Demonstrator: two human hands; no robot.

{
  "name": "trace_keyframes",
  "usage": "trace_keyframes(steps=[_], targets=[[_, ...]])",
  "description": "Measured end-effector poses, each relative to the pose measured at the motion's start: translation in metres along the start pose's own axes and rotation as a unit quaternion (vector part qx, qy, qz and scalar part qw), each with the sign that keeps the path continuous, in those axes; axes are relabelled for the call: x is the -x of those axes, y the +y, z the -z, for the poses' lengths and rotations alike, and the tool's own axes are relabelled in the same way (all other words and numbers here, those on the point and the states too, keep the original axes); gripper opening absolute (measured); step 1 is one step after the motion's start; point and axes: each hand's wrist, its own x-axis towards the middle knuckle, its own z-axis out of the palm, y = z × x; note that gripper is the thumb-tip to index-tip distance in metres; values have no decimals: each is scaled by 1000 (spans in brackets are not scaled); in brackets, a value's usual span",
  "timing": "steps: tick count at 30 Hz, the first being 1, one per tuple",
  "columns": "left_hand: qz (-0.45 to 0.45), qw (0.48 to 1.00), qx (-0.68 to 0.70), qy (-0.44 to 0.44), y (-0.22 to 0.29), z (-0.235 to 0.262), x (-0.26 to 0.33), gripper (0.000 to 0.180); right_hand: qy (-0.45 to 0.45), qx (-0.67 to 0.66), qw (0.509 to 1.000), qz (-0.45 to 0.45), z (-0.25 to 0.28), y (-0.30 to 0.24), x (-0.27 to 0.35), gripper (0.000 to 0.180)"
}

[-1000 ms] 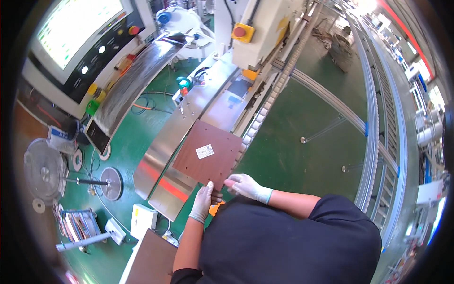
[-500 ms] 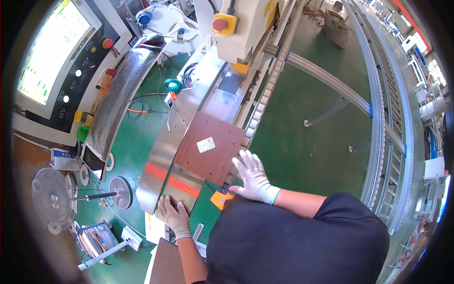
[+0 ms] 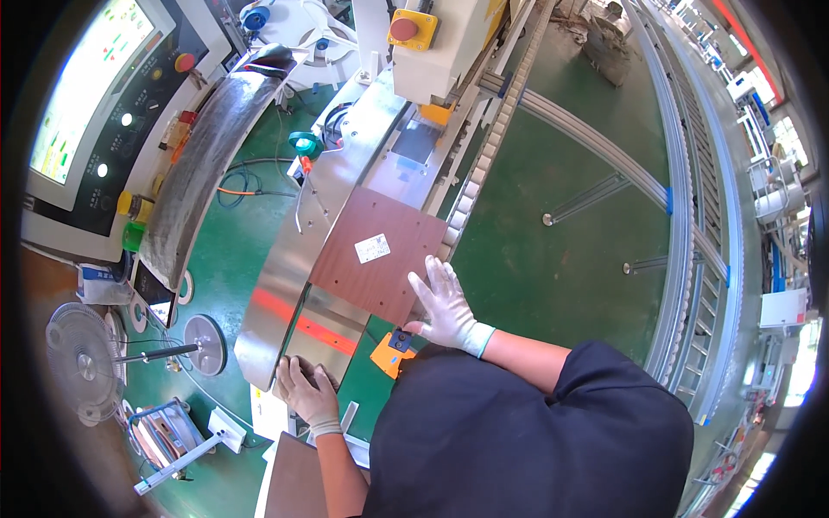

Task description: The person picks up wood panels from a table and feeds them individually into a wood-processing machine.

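Note:
A brown wood-grain panel (image 3: 345, 259) with small holes and a white label (image 3: 372, 249) lies flat on a long metal machine bed (image 3: 269, 324). At the panel's right edge is my right hand (image 3: 446, 311) in a pale glove, fingers spread, their tips overlapping that edge. Whether they press on it I cannot tell. My left hand (image 3: 309, 394), also gloved, rests at the near end of the bed, beside a metal strip (image 3: 332, 315) with a red-orange band. Its fingers are slightly bent and apart, holding nothing visible.
Beyond the panel stands a beige machine head (image 3: 440, 52) with a red button on a yellow box. A control console (image 3: 108, 129) is at the left, a fan (image 3: 85, 363) below it. A roller track (image 3: 471, 186) runs along the right side; conveyor rails (image 3: 682, 259) stand farther right.
The whole view has shifted slightly. My right hand has come a little left, its fingertips now farther over the panel's edge. My left hand stays at the bed's near end.

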Motion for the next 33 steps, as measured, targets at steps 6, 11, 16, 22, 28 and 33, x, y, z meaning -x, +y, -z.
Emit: trace_keyframes(steps=[6,11,16,22,28,33], targets=[[6,1000,5,-2,0,0,-2,55,66,10,998,11,19,48,-26,96],[16,1000,-6,-15,5,2,-5,53,91,22,996,-5,46,104,-61,98],[29,999,-6,-25,10,0,-7,54,110,17,994,10,81,161,-99,100],[32,998,-32,-32,16,4,-5,51,107,35,994,8,119,212,-139,99],[19,999,-34,-14,21,3,-8,47,122,17,992,-15,144,269,-170,103],[52,998,-36,-26,21,7,-5,53,74,78,994,-30,184,290,-195,99]])
